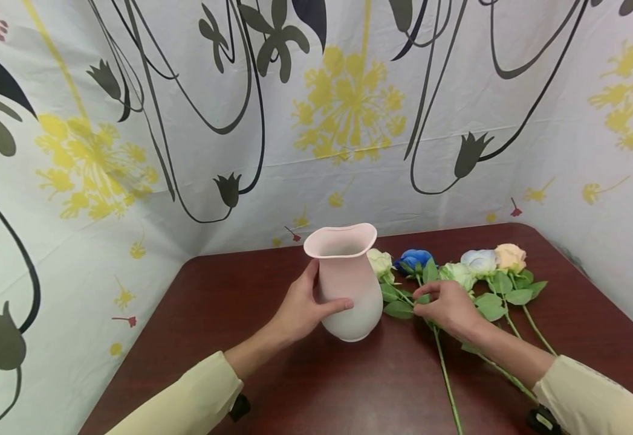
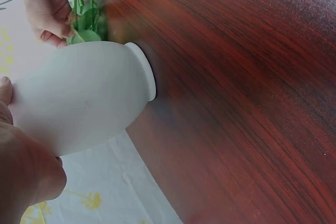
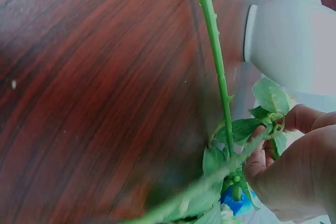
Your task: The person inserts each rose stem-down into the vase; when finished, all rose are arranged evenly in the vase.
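In the head view a pale pinkish-white vase [image 1: 351, 296] with a wavy flared rim stands upright at mid-table. My left hand [image 1: 308, 302] grips its left side, thumb across the front. Right of the vase, my right hand [image 1: 449, 308] pinches a leafy stem [image 3: 272, 120] between thumb and fingers; it lines up with the cream rose [image 1: 379, 264] behind the vase. The blue rose [image 1: 414, 260] lies just beyond this hand, and its long green stem [image 1: 447, 377] runs toward the front of the table. The fingers of my left hand behind the vase are hidden.
A pale green rose [image 1: 457, 275], a pale bluish-white rose [image 1: 479, 261] and a peach rose [image 1: 510, 257] lie farther right, their leafy stems partly under my right forearm. A flower-printed cloth [image 1: 272, 151] hangs behind and beside the dark red wooden table [image 1: 229, 302].
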A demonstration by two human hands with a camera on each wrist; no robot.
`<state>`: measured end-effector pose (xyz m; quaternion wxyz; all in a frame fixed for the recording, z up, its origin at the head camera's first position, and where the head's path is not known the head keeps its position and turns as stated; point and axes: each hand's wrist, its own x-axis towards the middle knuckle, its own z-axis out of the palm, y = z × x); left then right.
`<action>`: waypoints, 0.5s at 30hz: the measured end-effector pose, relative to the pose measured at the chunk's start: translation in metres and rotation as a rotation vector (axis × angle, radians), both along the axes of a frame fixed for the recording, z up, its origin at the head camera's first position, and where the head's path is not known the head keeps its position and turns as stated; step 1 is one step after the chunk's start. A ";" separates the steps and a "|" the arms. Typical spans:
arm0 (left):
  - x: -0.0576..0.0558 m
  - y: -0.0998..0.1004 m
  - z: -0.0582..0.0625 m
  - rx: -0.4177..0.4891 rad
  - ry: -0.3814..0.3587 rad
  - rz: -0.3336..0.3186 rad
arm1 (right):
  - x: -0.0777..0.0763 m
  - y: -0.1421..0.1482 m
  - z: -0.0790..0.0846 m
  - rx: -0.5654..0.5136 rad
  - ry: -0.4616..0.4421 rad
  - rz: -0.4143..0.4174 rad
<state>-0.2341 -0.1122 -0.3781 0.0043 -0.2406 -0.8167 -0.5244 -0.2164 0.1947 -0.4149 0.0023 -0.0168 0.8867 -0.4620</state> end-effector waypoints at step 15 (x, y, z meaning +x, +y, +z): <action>-0.001 0.000 0.000 0.010 -0.004 -0.012 | 0.004 0.007 0.012 -0.130 -0.100 -0.013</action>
